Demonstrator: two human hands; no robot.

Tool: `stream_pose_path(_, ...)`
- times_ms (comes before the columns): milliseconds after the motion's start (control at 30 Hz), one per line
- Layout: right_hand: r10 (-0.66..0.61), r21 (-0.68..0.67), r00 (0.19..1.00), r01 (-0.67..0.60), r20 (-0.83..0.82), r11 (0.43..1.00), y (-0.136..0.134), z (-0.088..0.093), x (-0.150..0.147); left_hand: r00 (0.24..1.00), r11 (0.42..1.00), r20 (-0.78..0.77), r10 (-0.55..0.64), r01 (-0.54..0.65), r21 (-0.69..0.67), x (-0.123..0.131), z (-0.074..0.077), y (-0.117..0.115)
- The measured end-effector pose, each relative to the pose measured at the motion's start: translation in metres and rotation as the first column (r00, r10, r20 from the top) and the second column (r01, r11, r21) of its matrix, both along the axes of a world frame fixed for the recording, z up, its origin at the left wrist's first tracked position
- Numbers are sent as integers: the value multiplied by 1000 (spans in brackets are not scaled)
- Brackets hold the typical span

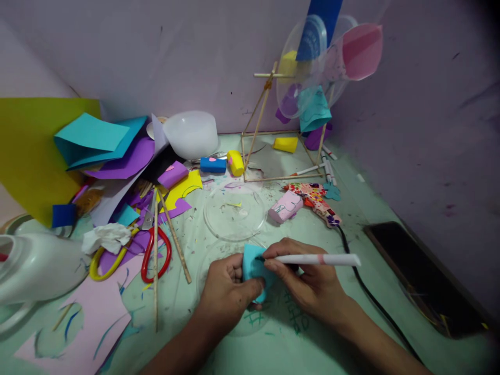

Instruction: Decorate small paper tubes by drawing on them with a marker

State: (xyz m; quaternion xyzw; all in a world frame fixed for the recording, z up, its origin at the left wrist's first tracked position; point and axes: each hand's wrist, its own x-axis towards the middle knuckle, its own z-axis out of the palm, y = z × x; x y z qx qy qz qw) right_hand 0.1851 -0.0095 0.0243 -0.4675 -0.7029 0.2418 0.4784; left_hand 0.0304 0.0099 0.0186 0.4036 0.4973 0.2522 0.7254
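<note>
Gripping a teal paper piece (253,268) in the left hand (228,291), clasping a white marker (317,259) in the right hand (312,289), touching its tip to the piece.

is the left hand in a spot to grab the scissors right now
Likely within reach, but not free. The scissors lie on the table beside the left hand, with only a thin wooden stick between them. That hand is pinching the blue paper piece, so it would have to let go first.
</note>
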Motion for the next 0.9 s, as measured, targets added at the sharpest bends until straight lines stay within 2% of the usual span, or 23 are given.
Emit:
stream_pose_path(367,47,-9,998,-47,42,999,-2,-1,-4,1000,1000,-7,-2,2,-20,1,9,0)
stream_pose_path(900,21,-66,1000,-20,17,998,-4,-3,-6,999,999,16,33,-32,-42,1,8,0)
